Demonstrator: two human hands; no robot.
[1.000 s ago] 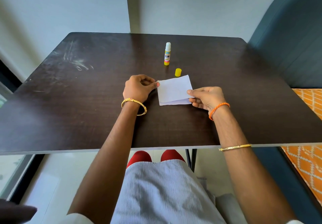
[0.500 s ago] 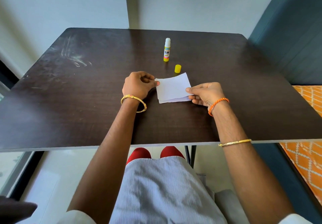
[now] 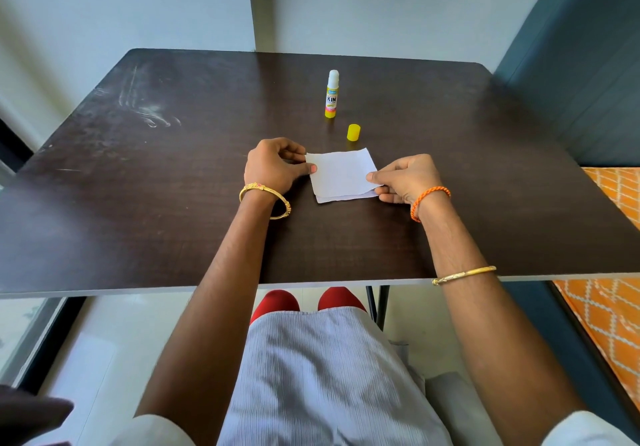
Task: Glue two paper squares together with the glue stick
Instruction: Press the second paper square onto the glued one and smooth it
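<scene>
Two white paper squares (image 3: 341, 175) lie stacked on the dark table (image 3: 138, 203), the upper one slightly offset so the lower one's near edge shows. My left hand (image 3: 273, 166) pinches the stack's left edge. My right hand (image 3: 403, 178) pinches its right near corner. The glue stick (image 3: 332, 95) stands upright and uncapped behind the papers. Its yellow cap (image 3: 353, 132) sits on the table between the stick and the papers.
White scuff marks (image 3: 145, 113) streak the table's far left. A dark teal chair back (image 3: 581, 64) rises at the right, with an orange patterned cushion (image 3: 609, 237) beside the table's right edge. A wall stands close behind the table.
The hands and papers hold nearly the same pose. My right hand's fingers have shifted slightly on the right edge of the stack. The camera view has drifted a little.
</scene>
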